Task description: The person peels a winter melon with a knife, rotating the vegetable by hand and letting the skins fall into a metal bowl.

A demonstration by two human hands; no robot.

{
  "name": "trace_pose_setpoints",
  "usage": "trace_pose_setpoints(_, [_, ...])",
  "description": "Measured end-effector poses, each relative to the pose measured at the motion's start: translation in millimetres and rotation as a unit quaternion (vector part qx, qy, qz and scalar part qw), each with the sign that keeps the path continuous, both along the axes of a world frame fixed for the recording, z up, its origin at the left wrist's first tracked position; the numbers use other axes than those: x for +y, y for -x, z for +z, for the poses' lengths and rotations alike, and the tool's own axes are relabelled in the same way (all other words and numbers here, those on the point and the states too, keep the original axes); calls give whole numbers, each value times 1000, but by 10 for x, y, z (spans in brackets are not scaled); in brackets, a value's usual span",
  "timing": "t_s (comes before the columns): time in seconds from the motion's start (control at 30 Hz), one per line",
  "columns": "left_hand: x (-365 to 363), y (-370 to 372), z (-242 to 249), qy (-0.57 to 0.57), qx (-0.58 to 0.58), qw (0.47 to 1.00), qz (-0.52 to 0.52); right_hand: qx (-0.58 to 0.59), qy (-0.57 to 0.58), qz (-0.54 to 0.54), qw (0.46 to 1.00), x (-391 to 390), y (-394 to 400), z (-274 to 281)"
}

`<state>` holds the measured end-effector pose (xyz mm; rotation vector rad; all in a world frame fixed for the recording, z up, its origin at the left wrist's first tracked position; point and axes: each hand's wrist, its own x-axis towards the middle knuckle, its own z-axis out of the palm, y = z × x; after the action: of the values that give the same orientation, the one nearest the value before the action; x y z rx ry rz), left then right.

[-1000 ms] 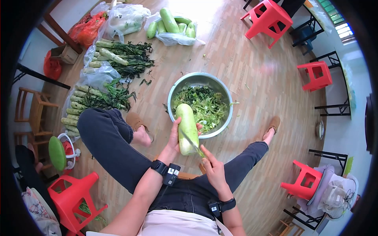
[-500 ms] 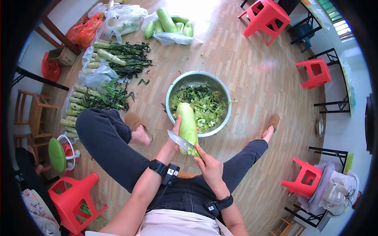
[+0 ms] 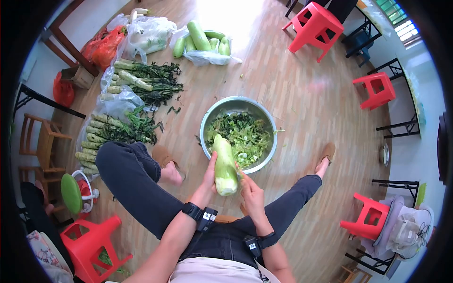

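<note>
A pale green gourd (image 3: 223,162) slants over the near rim of a steel basin (image 3: 204,123), its cut pale end toward me. My left hand (image 3: 210,173) is wrapped round the gourd's left side. Close to its right side, my right hand (image 3: 250,190) is closed on the knife handle. The knife (image 3: 239,170) is seen nearly edge-on and blurred against the gourd. Green peelings and chopped leaves (image 3: 241,134) lie inside the basin.
Leafy stems (image 3: 101,127) lie in bunches on plastic at the left. Behind the basin, whole gourds (image 3: 199,35) rest in a bag. Red stools (image 3: 92,245) stand around the room. A person's dark-clothed legs (image 3: 340,8) show at the top right.
The knife has gone from lying across the gourd to its right side, turned nearly edge-on. The gourd's near end has tilted toward view. The whole view has shifted slightly.
</note>
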<state>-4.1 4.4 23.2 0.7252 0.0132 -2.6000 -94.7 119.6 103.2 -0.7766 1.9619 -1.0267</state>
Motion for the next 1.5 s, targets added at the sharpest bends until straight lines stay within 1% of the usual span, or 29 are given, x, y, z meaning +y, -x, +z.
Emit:
trace_pose_setpoints(0.03, [-16,8,-14,5,1,1000,2,-165,38,-77,983,-23,23,-26])
trace_pose_setpoints(0.1, [-39,19,-61,17,-3,1000,21,-150,36,-84,984,58,39,65])
trace_pose_setpoints(0.13, [-64,16,-44,9,-29,999,23,-96,26,-34,994,108,44,107])
trace_pose_setpoints(0.2, [-110,-4,-27,-1,-13,1000,28,36,-7,69,997,172,65,205])
trace_pose_setpoints(0.23, [-96,-23,-16,-14,1,999,31,36,-10,72,997,201,58,189])
trace_pose_setpoints(0.27, [-89,-18,-9,-18,-33,998,44,83,4,95,992,221,43,157])
trace_pose_setpoints(0.3, [-91,-38,1,-19,-34,998,45,130,19,117,984,224,25,145])
trace_pose_setpoints(0.37, [-93,-32,6,18,-16,999,32,150,24,123,981,199,16,157])
trace_pose_setpoints(0.43, [-72,-17,3,16,-27,999,27,172,28,127,976,161,20,212])
trace_pose_setpoints(0.5, [-56,-20,-4,16,-38,999,24,182,-30,154,971,117,22,263])
trace_pose_setpoints(0.53, [-57,-23,-14,11,-20,999,24,183,-29,154,971,108,14,261])
trace_pose_setpoints(0.57, [-60,-27,-24,6,-1,1000,25,175,-18,143,974,97,2,257])
trace_pose_setpoints(0.63, [-62,-28,-47,4,-7,1000,25,168,-6,132,977,72,-14,239])
trace_pose_setpoints(0.7, [-44,-36,-74,-1,-15,1000,23,201,-19,135,970,63,-29,188])
trace_pose_setpoints(0.77, [-20,-45,-99,40,28,999,22,207,-17,122,971,24,-53,139])
trace_pose_setpoints(0.8, [-2,-43,-90,41,28,999,22,213,-15,109,971,2,-55,102])
trace_pose_setpoints(0.83, [24,-31,-73,14,27,999,11,213,-14,109,971,2,-36,-11])
trace_pose_setpoints(0.87, [33,-20,-60,-12,26,1000,0,113,23,62,991,11,-10,-178])
trace_pose_setpoints(0.9, [22,-7,-54,-11,25,1000,0,11,60,15,998,-26,-2,-195])
trace_pose_setpoints(0.93, [13,9,-51,8,23,1000,1,10,61,15,998,-12,17,-180])
trace_pose_setpoints(1.0, [21,18,-53,22,21,1000,3,-184,35,-59,980,61,56,-65])
trace_pose_setpoints(1.03, [15,15,-57,11,14,1000,1,-184,34,-59,981,94,59,-15])
trace_pose_setpoints(1.1, [-16,11,-25,-10,0,1000,-4,-68,24,-2,997,175,40,72])
trace_pose_setpoints(1.13, [-28,11,7,-11,-1,1000,-4,-69,23,-2,997,209,25,114])
trace_pose_setpoints(1.2, [-43,18,79,-49,-2,999,8,63,5,89,994,257,11,187])
trace_pose_setpoints(1.23, [-37,15,54,-50,-2,999,7,64,4,88,994,262,11,212])
trace_pose_setpoints(1.3, [-46,-16,4,-24,22,999,5,132,7,121,984,243,2,238])
trace_pose_setpoints(1.43, [-41,-38,9,-10,18,1000,-1,153,-7,136,979,192,-18,238])
trace_pose_setpoints(1.5, [-46,-38,16,4,-9,1000,9,158,-16,125,979,169,-40,209])
